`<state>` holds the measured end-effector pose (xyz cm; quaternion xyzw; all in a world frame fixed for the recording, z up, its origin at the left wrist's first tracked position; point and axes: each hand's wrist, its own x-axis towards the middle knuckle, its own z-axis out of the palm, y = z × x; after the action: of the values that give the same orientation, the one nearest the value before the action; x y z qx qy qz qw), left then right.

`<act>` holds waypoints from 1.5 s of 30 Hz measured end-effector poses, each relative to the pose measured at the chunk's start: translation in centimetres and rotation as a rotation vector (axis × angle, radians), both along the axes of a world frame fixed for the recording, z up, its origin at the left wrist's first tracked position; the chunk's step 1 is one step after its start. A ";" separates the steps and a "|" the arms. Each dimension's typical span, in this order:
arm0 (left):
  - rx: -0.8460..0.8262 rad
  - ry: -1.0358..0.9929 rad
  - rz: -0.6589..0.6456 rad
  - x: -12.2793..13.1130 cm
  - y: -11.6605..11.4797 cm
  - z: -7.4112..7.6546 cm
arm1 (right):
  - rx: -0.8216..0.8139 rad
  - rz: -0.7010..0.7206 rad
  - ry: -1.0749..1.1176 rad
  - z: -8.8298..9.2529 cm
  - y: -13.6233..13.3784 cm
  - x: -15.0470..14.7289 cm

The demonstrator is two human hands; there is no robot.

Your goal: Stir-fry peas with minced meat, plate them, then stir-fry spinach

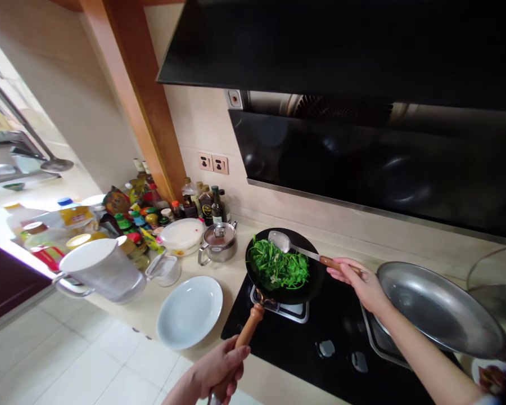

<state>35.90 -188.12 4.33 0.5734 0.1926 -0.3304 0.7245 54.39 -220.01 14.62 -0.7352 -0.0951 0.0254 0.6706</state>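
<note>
My left hand (222, 367) is wrapped round the wooden handle of a black wok (320, 275), which is over the left burner. Dark green leafy vegetables (278, 269) lie in a heap in the wok. In my right hand (360, 281) is a spatula (306, 251) with a wooden grip and a metal blade. The blade rests over the top of the greens near the wok's far side. To the left of the stove stands a white oval plate (189, 313) with nothing on it.
A large steel pan (438, 306) sits over the right burner. Left of the wok are a lidded steel pot (219, 243), a lidded white dish (182, 235), a pitcher (103, 270) and several bottles (211, 205). A black range hood (341, 50) hangs above the stove.
</note>
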 end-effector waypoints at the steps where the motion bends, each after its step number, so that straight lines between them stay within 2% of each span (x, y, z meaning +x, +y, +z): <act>1: -0.005 -0.002 -0.003 0.0 0.0 0.1 | -0.029 0.019 0.001 0.7 -0.8 -1.2; 4: -0.011 0.001 -0.005 0.0 0.1 0.1 | -0.230 0.097 -0.085 2.8 -2.8 -5.5; 6: -0.010 0.007 -0.009 0.0 0.1 0.0 | -0.412 0.194 -0.243 3.3 -2.9 -8.4; 8: -0.012 0.005 -0.021 0.0 0.2 -0.1 | -0.580 0.294 -0.433 3.0 -2.1 -10.8; 10: -0.007 -0.001 -0.032 0.0 0.2 -0.1 | -0.691 0.326 -0.599 2.1 -0.8 -12.3; 12: 0.005 -0.006 -0.036 -0.1 0.2 -0.2 | -0.753 0.292 -0.723 1.1 0.5 -12.8; 15: 0.002 -0.012 -0.046 -0.1 0.3 -0.2 | -0.812 0.217 -0.830 0.0 1.7 -11.9; 20: -0.013 -0.027 -0.053 -0.1 0.5 -0.4 | -0.935 0.232 -0.803 -1.6 2.6 -9.5; 26: -0.012 -0.015 -0.060 0.0 0.6 -0.4 | -1.081 0.327 -0.904 -3.2 2.2 -12.8; 28: -0.004 -0.017 -0.058 0.0 0.7 -0.2 | -1.121 0.329 -0.901 -3.4 2.3 -12.7; 30: -0.001 -0.023 -0.047 0.0 0.7 0.0 | -1.117 0.291 -0.875 -3.4 2.4 -11.6; 32: -0.007 -0.019 -0.042 0.0 0.6 0.1 | -1.061 0.257 -0.838 -2.6 2.1 -10.6; 36: -0.031 -0.002 -0.054 0.0 0.6 0.1 | -0.908 0.217 -0.797 1.5 0.0 -11.9; 39: -0.029 -0.004 -0.053 0.1 0.7 0.3 | -0.850 0.265 -0.792 3.9 0.1 -13.8; 42: -0.020 -0.002 -0.053 0.1 0.6 0.4 | -0.783 0.353 -0.696 3.9 2.2 -13.2; 45: -0.011 -0.003 -0.044 0.1 0.6 0.3 | -0.706 0.304 -0.658 3.1 3.6 -10.1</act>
<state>35.97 -187.55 4.58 0.5741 0.1770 -0.3466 0.7204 44.25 -216.42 17.67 -0.8640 -0.3930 -0.0799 0.3046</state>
